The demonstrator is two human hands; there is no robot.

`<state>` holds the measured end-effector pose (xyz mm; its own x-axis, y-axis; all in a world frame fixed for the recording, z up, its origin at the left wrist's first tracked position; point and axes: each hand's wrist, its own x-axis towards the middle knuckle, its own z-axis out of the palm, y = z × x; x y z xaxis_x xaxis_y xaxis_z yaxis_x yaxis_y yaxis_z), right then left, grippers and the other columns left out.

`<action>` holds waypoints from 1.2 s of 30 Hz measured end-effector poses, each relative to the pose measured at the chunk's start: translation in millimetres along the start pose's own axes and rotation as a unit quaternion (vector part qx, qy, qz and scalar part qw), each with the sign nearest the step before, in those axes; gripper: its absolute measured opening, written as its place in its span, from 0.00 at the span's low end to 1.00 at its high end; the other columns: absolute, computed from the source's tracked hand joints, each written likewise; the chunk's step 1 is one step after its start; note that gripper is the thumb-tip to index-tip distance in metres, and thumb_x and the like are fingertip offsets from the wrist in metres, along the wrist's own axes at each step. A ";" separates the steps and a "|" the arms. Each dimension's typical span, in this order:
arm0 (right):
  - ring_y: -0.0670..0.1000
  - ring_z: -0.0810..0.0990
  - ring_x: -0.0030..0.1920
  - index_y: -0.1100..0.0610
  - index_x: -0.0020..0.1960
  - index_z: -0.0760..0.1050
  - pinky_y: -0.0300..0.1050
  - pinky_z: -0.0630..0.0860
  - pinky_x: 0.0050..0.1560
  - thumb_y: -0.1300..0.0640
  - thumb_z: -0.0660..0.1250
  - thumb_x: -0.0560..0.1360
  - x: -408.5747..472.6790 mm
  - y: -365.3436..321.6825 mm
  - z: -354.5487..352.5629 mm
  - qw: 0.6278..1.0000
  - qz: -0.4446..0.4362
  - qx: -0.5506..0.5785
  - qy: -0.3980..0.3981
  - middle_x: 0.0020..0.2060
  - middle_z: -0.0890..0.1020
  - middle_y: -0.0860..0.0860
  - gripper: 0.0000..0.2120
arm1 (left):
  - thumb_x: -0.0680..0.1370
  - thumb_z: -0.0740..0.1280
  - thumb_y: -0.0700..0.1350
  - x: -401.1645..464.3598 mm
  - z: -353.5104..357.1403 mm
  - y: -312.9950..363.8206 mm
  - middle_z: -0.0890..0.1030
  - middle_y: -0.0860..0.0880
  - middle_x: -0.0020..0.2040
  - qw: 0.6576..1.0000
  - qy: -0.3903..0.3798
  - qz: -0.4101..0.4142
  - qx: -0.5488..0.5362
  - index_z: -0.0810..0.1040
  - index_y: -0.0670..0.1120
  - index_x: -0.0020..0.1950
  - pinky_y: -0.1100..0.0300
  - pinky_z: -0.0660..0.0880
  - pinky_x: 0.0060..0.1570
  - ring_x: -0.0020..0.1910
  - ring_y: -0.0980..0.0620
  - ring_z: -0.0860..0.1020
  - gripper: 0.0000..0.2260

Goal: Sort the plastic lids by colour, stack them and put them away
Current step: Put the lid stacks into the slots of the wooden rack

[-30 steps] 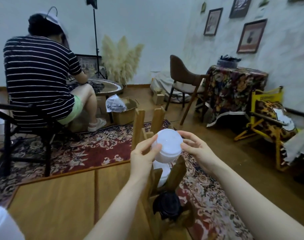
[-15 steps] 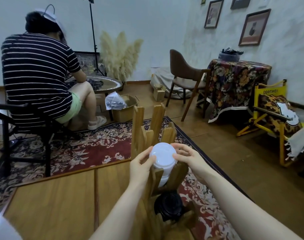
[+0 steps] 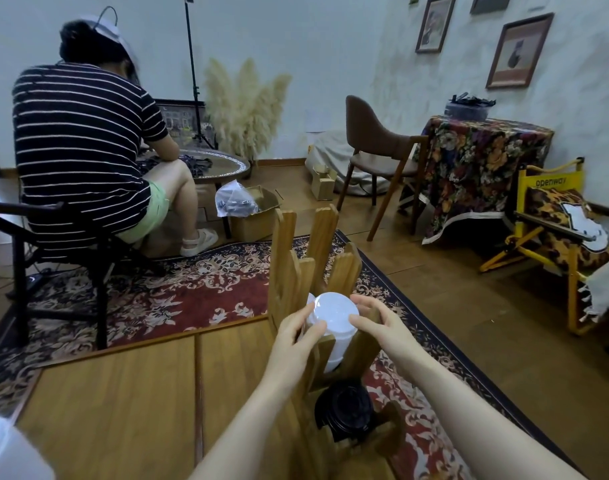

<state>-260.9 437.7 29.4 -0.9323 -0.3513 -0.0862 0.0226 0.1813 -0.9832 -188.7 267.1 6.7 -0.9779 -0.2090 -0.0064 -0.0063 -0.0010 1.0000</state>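
A stack of white plastic lids (image 3: 336, 315) sits low in the far slot of a wooden slatted holder (image 3: 297, 258) at the table's right edge. My left hand (image 3: 296, 336) holds the stack's left side with thumb and fingers curled round it. My right hand (image 3: 382, 323) grips its right side the same way. Below, in the nearer slot, lies a stack of black lids (image 3: 344, 407). Another white stack (image 3: 8, 452) shows at the bottom left corner.
The wooden table (image 3: 123, 403) spreads left of the holder. Beyond it a person in a striped shirt (image 3: 84, 140) sits on a black chair over a patterned rug (image 3: 178, 292). A brown chair (image 3: 375, 150), a cloth-covered table (image 3: 479, 168) and a yellow chair (image 3: 555, 230) stand to the right.
Both hands have lowered the white lid stack from above the holder down between its slats onto the white lids inside.
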 end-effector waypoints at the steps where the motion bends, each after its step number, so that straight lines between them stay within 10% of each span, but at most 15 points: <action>1: 0.36 0.73 0.55 0.52 0.67 0.72 0.26 0.71 0.45 0.58 0.68 0.77 -0.3 0.5 0.2 1.000 -0.008 -0.009 0.007 0.58 0.76 0.43 0.19 | 0.80 0.67 0.48 -1.5 0.7 -0.7 0.69 0.53 0.71 1.000 -0.003 0.003 0.007 0.70 0.54 0.74 0.63 0.66 0.65 0.69 0.56 0.69 0.21; 21: 0.44 0.72 0.64 0.49 0.69 0.72 0.44 0.65 0.64 0.55 0.71 0.76 -20.5 -19.1 -2.2 0.982 -0.096 -0.158 0.035 0.63 0.76 0.43 0.22 | 0.80 0.68 0.47 -28.6 -26.1 17.6 0.69 0.57 0.69 0.994 0.008 0.052 0.093 0.69 0.53 0.74 0.72 0.64 0.58 0.61 0.66 0.69 0.23; 36: 0.49 0.72 0.64 0.51 0.68 0.72 0.44 0.66 0.62 0.53 0.67 0.78 -15.1 -28.3 3.9 0.986 -0.018 -0.164 0.001 0.59 0.78 0.47 0.19 | 0.81 0.65 0.54 -26.8 -24.8 11.6 0.60 0.55 0.78 0.990 -0.082 0.017 0.113 0.65 0.60 0.75 0.50 0.60 0.76 0.76 0.53 0.61 0.23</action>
<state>-246.1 434.2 57.9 -0.9314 -0.3604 -0.0519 -0.1273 0.4559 -0.8809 -157.4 248.5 18.4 -0.9990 -0.0438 0.0087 -0.0014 0.2252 0.9743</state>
